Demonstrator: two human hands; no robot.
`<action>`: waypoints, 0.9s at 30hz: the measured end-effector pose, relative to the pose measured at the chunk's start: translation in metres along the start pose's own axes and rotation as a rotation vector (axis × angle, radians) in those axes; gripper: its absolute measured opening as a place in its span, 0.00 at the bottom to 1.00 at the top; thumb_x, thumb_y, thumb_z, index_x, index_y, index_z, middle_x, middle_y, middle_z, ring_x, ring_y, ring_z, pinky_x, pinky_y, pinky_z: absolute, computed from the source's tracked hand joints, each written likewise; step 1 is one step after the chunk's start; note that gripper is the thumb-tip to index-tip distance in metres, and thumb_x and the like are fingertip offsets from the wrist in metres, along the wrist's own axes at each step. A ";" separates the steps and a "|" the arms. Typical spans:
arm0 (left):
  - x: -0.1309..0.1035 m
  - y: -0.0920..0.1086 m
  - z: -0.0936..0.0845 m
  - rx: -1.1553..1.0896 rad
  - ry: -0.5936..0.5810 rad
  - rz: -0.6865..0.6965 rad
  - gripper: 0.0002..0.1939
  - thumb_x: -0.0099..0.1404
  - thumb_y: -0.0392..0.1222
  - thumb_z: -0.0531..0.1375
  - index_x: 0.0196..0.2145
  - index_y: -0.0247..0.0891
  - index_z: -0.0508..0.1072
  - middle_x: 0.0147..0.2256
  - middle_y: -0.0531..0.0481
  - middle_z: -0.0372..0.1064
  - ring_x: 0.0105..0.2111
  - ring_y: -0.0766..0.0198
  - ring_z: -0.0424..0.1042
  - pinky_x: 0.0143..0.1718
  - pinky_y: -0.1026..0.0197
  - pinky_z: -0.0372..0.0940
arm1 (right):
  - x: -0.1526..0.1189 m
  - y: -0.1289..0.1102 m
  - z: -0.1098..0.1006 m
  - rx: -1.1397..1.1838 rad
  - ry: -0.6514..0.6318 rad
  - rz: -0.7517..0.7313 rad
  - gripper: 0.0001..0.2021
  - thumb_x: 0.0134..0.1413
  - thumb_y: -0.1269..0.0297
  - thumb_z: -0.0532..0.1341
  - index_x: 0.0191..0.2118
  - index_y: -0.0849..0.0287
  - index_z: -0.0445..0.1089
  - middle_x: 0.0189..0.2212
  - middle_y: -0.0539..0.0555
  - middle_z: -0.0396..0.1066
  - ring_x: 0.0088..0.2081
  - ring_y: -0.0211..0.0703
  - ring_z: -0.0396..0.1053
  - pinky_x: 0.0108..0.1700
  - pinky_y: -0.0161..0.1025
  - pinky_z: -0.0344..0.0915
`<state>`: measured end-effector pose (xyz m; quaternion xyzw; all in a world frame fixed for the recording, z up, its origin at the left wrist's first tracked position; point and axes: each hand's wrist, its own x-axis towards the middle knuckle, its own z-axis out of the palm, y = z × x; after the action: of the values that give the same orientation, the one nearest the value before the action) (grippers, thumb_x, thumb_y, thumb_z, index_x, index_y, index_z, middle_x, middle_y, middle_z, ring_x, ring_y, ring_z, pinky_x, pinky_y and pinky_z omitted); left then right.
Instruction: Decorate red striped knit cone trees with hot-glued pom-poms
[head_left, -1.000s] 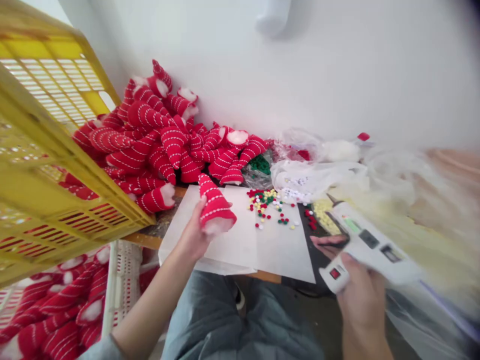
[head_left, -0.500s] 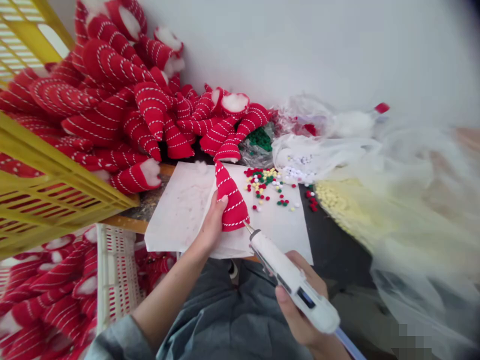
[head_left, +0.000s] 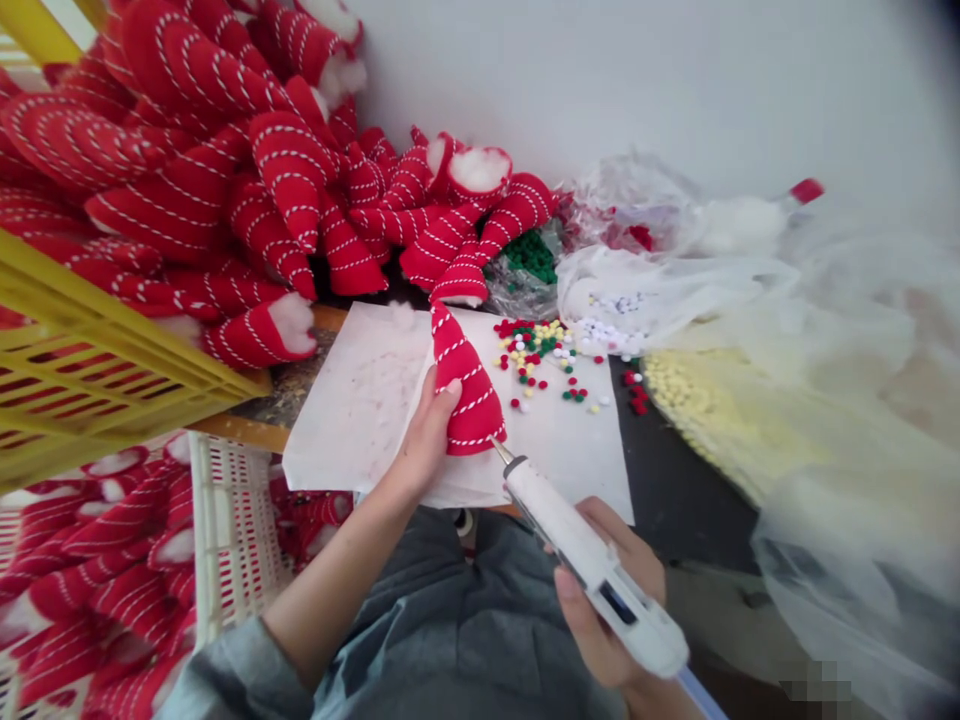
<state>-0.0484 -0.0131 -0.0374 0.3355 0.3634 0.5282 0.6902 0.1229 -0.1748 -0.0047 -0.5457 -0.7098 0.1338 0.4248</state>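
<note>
A red cone-shaped stuffed piece [head_left: 466, 385] with white stitched stripes is gripped by my left hand [head_left: 429, 428], its thumb on the fabric and its tip pointing away from me. My right hand [head_left: 611, 590] is closed around a white glue gun [head_left: 577, 550] with a small dark display. The metal nozzle touches or nearly touches the lower right edge of the cone. Under the cone lies a white sheet [head_left: 352, 400]. Red, green, yellow and white small pompoms [head_left: 536, 350] are scattered on it, right of the cone.
A yellow crate [head_left: 112, 350] and a heap of striped red cones [head_left: 180, 190] fill the left. Below is a white basket [head_left: 232, 530] beside more cones. Clear bags [head_left: 840, 400], yellow pompoms [head_left: 679, 385] and a bag of green pompoms [head_left: 531, 258] lie to the right and back.
The view has shifted slightly, so the cone heap looks nearer. Both hands keep their holds, and the nozzle stays at the cone's lower right edge.
</note>
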 end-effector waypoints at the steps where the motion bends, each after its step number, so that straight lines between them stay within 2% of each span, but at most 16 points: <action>1: 0.000 0.000 0.000 0.008 -0.006 -0.002 0.25 0.65 0.53 0.66 0.57 0.44 0.74 0.51 0.46 0.78 0.52 0.51 0.76 0.55 0.54 0.69 | -0.001 0.001 0.001 0.000 -0.003 0.006 0.02 0.62 0.65 0.59 0.38 0.54 0.68 0.29 0.52 0.63 0.27 0.43 0.64 0.27 0.40 0.62; 7: -0.001 0.000 -0.001 0.012 -0.016 -0.011 0.26 0.65 0.55 0.66 0.57 0.45 0.74 0.47 0.49 0.77 0.46 0.54 0.77 0.53 0.54 0.71 | -0.003 0.002 0.003 0.009 -0.022 0.024 0.02 0.62 0.65 0.59 0.38 0.55 0.68 0.30 0.52 0.64 0.28 0.43 0.65 0.28 0.40 0.63; 20: 0.000 -0.002 -0.001 0.025 -0.017 0.006 0.26 0.66 0.55 0.65 0.58 0.44 0.73 0.51 0.47 0.78 0.49 0.51 0.77 0.54 0.52 0.70 | -0.001 0.001 0.001 -0.002 -0.019 -0.012 0.03 0.62 0.67 0.58 0.37 0.55 0.69 0.28 0.52 0.64 0.27 0.43 0.65 0.27 0.38 0.63; 27: 0.000 -0.003 -0.002 -0.003 -0.008 -0.028 0.25 0.65 0.57 0.66 0.55 0.42 0.73 0.46 0.47 0.79 0.45 0.50 0.79 0.51 0.51 0.72 | -0.002 0.000 -0.001 -0.044 -0.029 -0.030 0.02 0.60 0.65 0.60 0.39 0.54 0.67 0.31 0.54 0.67 0.28 0.44 0.66 0.27 0.39 0.63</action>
<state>-0.0486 -0.0138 -0.0407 0.3313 0.3646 0.5177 0.6995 0.1238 -0.1767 -0.0050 -0.5422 -0.7269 0.1197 0.4042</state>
